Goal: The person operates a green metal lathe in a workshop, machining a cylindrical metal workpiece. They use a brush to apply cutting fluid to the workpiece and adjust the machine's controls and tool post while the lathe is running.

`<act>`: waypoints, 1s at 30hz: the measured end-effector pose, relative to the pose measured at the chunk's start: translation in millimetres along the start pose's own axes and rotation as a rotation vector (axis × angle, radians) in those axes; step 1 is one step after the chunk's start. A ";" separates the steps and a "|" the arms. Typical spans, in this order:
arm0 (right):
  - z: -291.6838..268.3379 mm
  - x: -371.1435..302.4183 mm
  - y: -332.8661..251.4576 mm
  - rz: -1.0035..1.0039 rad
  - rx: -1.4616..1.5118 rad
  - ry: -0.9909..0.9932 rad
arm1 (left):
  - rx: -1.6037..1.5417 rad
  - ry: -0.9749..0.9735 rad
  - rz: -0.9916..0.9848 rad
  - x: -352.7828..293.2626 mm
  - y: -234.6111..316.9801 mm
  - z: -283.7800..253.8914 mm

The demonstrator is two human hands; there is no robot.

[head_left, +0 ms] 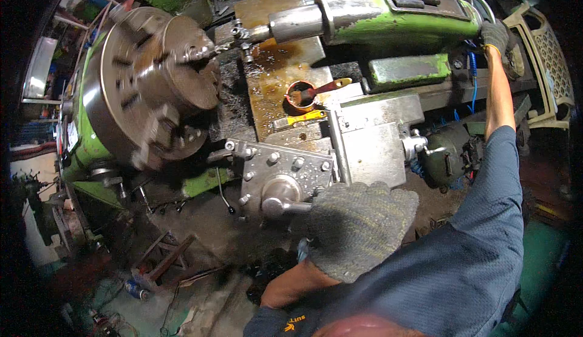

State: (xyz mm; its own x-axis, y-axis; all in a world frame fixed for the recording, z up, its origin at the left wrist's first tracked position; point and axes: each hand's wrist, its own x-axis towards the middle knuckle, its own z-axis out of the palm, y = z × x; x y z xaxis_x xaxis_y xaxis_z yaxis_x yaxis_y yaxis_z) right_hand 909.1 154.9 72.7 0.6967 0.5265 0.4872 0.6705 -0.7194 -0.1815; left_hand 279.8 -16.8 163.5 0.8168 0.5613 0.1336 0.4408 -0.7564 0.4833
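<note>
My right hand (495, 36), in a dark glove, is closed on the rim of a handwheel (484, 8) at the end of the green lathe tailstock (388, 18). My left hand (358, 231), in a grey knitted glove, is beside the lever (294, 207) of the square tool post (255, 170); its fingers curve out of sight, so its grip cannot be made out. From the tailstock's steel quill (296, 22), tooling reaches left to a round workpiece (191, 64). The big chuck (130, 88) around it is blurred by motion.
An oily plate (261, 94) carries a red-rimmed pot (297, 107) with a brush (328, 87) in it, and a yellow-handled brush (303, 119). A black-knobbed lever (225, 194) hangs below the tool post. At far right stands a beige plastic chair (546, 57).
</note>
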 end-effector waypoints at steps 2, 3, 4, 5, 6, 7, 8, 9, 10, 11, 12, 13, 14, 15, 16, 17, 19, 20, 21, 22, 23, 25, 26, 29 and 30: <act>-0.9 3.7 4.7 0.024 -0.023 -0.017 | -0.002 0.015 -0.023 0.0 1.6 0.7; 0.2 5.0 5.1 0.010 -0.026 -0.013 | -0.006 0.000 -0.056 1.0 4.0 1.3; 2.5 4.7 6.2 -0.002 -0.030 -0.008 | -0.011 -0.015 -0.087 1.0 5.0 0.5; 8.1 8.4 8.6 -0.018 -0.020 -0.008 | 0.000 -0.006 -0.082 0.2 5.3 -0.8; 14.2 13.1 11.3 -0.032 -0.010 -0.008 | 0.011 0.002 -0.076 -0.7 5.5 -2.3; 14.4 13.8 16.0 -0.037 -0.006 -0.003 | 0.021 0.007 -0.059 -0.6 5.1 -3.2; 15.0 13.4 22.0 -0.038 -0.011 0.012 | 0.014 0.024 -0.046 -1.6 3.7 -2.1; 15.6 12.7 18.8 -0.049 -0.009 0.023 | 0.008 0.045 -0.046 -3.8 3.1 0.4; 16.1 12.8 15.7 -0.060 -0.007 0.035 | 0.003 0.066 -0.045 -5.1 2.9 1.7; 16.8 13.9 12.1 -0.050 -0.025 0.020 | 0.001 0.063 -0.054 -5.1 3.5 1.6; 15.5 14.8 12.1 -0.035 -0.046 0.009 | -0.003 0.059 -0.057 -5.0 3.5 1.9; 14.3 15.3 12.2 -0.020 -0.066 -0.002 | -0.006 0.054 -0.060 -4.8 3.6 2.2; 13.3 14.8 12.9 -0.020 -0.050 -0.007 | -0.021 0.058 -0.066 -4.9 3.6 3.1; 12.8 12.9 12.5 -0.020 -0.033 -0.014 | -0.036 0.062 -0.073 -5.1 3.6 4.4; 12.6 11.2 11.6 -0.021 -0.015 -0.021 | -0.050 0.066 -0.082 -5.1 3.7 5.1; 12.8 10.1 9.9 -0.030 -0.028 -0.007 | -0.019 0.046 -0.089 -3.7 4.6 3.1; 13.4 11.0 12.5 -0.045 -0.059 0.024 | 0.040 0.007 -0.096 0.3 6.5 -2.9; 14.2 11.5 13.4 -0.052 -0.071 0.033 | 0.019 0.014 -0.101 0.4 6.1 -2.1; 14.9 12.9 15.4 -0.059 -0.084 0.043 | -0.003 0.022 -0.106 0.2 5.6 -0.4; 15.9 14.2 17.3 -0.065 -0.097 0.053 | -0.024 0.030 -0.110 -0.1 5.1 0.4; 16.7 14.8 19.9 -0.058 -0.067 0.053 | 0.030 0.071 -0.085 -0.3 4.9 0.0; 17.9 11.6 18.5 -0.047 -0.003 0.049 | 0.141 0.152 -0.042 -0.6 4.8 -1.3; 18.2 11.4 17.3 -0.034 0.009 0.032 | 0.108 0.143 -0.040 -0.7 4.1 -1.2; 16.7 13.2 19.4 0.000 0.036 -0.003 | 0.019 0.116 -0.034 -0.4 1.2 -1.6; 15.9 13.3 18.9 0.008 0.044 -0.008 | 0.000 0.106 -0.037 0.5 1.3 -3.0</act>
State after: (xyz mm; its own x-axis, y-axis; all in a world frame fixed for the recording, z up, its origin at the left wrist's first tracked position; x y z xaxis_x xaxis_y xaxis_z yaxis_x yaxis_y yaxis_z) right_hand 935.1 155.5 62.2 0.7038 0.5249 0.4787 0.6757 -0.7026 -0.2230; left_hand 279.6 -16.5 166.8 0.7563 0.6209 0.2063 0.4697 -0.7348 0.4894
